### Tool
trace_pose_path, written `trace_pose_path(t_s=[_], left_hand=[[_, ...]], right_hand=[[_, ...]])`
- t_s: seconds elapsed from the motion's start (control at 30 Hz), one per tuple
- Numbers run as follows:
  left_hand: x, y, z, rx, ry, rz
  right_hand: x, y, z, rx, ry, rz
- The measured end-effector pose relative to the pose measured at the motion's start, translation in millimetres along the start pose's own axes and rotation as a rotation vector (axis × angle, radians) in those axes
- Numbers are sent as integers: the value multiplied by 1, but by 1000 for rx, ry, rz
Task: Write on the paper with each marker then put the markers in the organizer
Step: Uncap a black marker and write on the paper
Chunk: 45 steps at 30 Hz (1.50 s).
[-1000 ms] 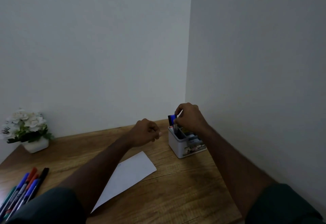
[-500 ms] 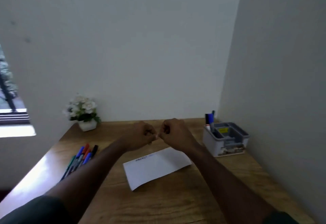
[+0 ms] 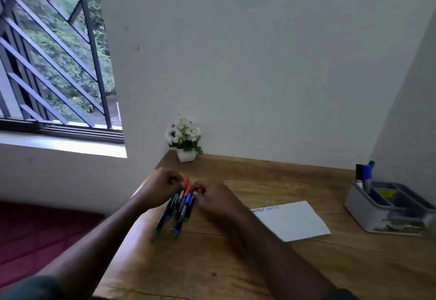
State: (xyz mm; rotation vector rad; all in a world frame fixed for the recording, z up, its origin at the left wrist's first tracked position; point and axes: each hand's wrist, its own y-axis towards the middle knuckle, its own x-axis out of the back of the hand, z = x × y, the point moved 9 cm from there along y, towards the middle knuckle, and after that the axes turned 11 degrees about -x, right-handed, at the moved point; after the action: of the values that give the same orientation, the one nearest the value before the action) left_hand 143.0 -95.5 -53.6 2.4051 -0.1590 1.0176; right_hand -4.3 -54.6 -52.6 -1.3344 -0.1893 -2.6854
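Several loose markers (image 3: 178,208) lie in a bundle near the wooden table's (image 3: 212,264) left edge; a red marker (image 3: 187,184) pokes out at the far end. My left hand (image 3: 164,185) hovers with curled fingers just left of that end. My right hand (image 3: 211,194) is just right of it, fingertips curled at the markers; blur hides whether it grips one. The white paper (image 3: 297,223), with a little writing at its top left corner, lies to the right. The grey organizer (image 3: 389,214) stands at the far right with a few markers (image 3: 364,175) upright in its back compartment.
A small white pot of white flowers (image 3: 185,140) stands at the table's back left corner against the wall. A barred window (image 3: 52,63) is to the left. A dark red surface (image 3: 35,233) lies below the table's left edge.
My right hand left the organizer, where a blue marker now stands. Both hands swung left across the paper to the loose markers, and my view turned left with them.
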Motion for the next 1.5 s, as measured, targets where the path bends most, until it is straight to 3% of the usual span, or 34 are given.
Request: trace_pose_path(t_s=[0.17, 0.47, 0.57, 0.7, 0.83, 1.07, 1.37, 1.5], left_hand=[[-3, 0, 6, -41, -10, -9], [-18, 0, -10, -18, 59, 61], [-26, 2, -21, -55, 78, 116], [-28, 9, -43, -127, 53, 54], [-43, 24, -76, -227, -86, 11], [-127, 43, -128, -370, -199, 340], [-147, 63, -147, -454, -233, 239], [-151, 65, -126, -372, -145, 171]], right_hand=[[-11, 7, 0, -104, -35, -38], [1, 15, -12, -219, -318, -138], [14, 16, -23, -258, -210, -159], [46, 5, -37, -93, -128, -205], [75, -18, -74, 30, -385, -267], [97, -52, -135, 33, -597, -389], [121, -54, -147, -37, -531, -459], [133, -61, -152, -11, -381, -501]])
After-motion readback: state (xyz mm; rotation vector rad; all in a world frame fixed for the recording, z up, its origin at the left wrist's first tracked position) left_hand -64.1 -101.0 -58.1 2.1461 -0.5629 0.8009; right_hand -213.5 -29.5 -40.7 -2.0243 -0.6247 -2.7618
